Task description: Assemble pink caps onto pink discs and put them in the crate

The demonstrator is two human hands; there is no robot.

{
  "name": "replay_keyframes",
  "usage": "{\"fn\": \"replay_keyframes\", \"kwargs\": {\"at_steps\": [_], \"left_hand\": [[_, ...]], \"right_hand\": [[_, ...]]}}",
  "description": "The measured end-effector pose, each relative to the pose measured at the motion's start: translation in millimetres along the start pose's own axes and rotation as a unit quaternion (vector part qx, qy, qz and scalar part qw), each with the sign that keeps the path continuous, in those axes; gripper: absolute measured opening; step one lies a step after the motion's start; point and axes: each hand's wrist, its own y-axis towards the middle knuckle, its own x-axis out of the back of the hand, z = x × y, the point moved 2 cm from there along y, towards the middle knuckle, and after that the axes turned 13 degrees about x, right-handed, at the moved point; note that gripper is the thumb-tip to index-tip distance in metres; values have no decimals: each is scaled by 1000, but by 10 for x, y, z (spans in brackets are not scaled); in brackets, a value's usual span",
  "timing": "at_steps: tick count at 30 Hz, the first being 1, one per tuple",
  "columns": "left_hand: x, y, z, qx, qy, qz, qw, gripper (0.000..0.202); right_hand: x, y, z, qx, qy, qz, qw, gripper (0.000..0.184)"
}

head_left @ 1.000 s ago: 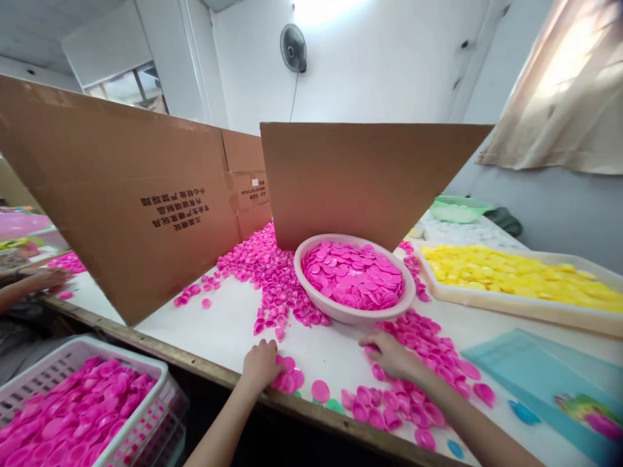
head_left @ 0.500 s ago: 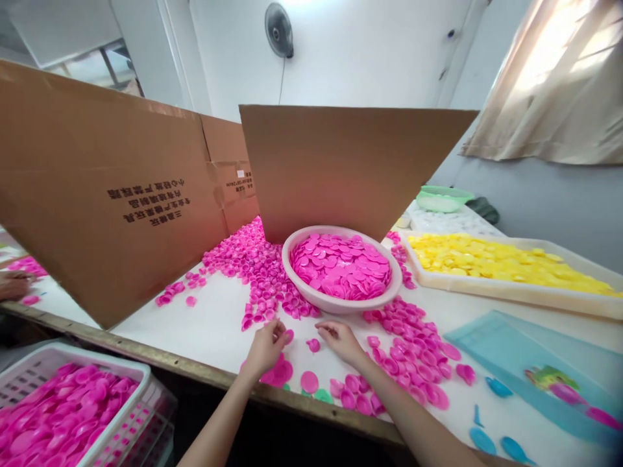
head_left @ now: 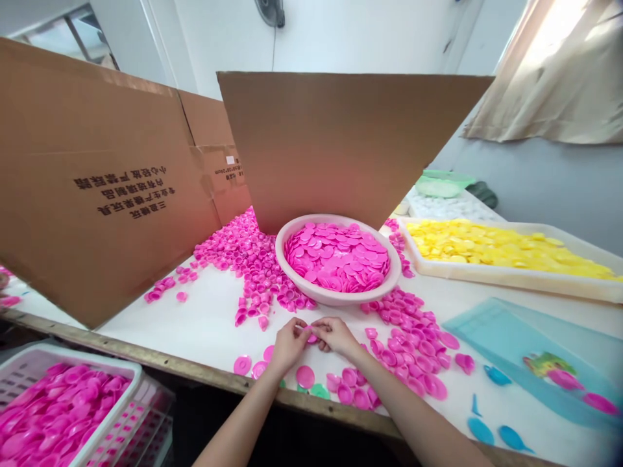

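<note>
My left hand (head_left: 291, 345) and my right hand (head_left: 335, 337) meet over the table, in front of the bowl. Their fingertips pinch a small pink plastic piece (head_left: 312, 338) between them, partly hidden by the fingers. Just ahead stands a round pale bowl (head_left: 335, 298) heaped with flat pink discs (head_left: 335, 256). Small pink cup-shaped pieces (head_left: 263, 285) lie in a pile to the left of the bowl, and more pink cups (head_left: 409, 344) spread to the right of my right hand. A few loose pink discs (head_left: 305, 376) rest near the table edge, by my left wrist.
Cardboard panels (head_left: 350, 143) stand behind the bowl and on the left. A white tray of yellow pieces (head_left: 496, 250) is at right, with a blue plastic sheet (head_left: 535, 350) and blue pieces (head_left: 481, 431) nearer. A white basket (head_left: 131, 389) of pink pieces stands lower left.
My hands were apart, the left pinching a pink disc and the right beside a small pink piece on the table. Now they have come together, fingertips meeting on pink plastic.
</note>
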Motion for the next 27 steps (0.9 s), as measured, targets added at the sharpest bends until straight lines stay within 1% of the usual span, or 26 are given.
{"fn": "replay_keyframes", "kwargs": {"at_steps": [3,5,7,8,9,11,13,14,15,17,21,24,27], "left_hand": [[7,52,-13,39,8,41,998,28],[30,93,-37,64,20,84,994,30],[62,133,-85,69,56,120,989,30],[80,154,-119,62,90,113,988,31],[96,174,-160,52,134,85,986,33],[104,204,-253,24,230,-14,973,39],[63,212,-332,3,299,-110,948,40],[27,211,-355,-2,320,-139,937,38],[-12,208,-366,-7,336,-156,929,36],[-79,201,-357,-14,358,-168,918,35],[-136,209,-303,-37,378,-159,911,35],[-140,235,-287,-40,374,-149,915,34],[-128,236,-297,-48,353,-152,922,32]], "right_hand": [[3,15,41,-27,-18,24,999,13],[9,17,64,-33,-24,30,999,13],[11,15,72,-38,-27,28,999,12],[10,13,73,-38,-29,25,999,12],[8,12,72,-37,-34,21,999,13],[0,9,65,-34,-42,14,998,13],[-11,0,56,-39,-35,23,998,14],[-17,-7,52,-46,-24,33,998,14],[-21,-16,51,-54,-9,43,998,14],[-22,-35,58,-68,24,57,996,13],[-21,-50,75,-90,62,65,992,11],[-27,-32,48,-102,55,61,991,11],[-34,-13,9,-108,40,63,991,10]]}}
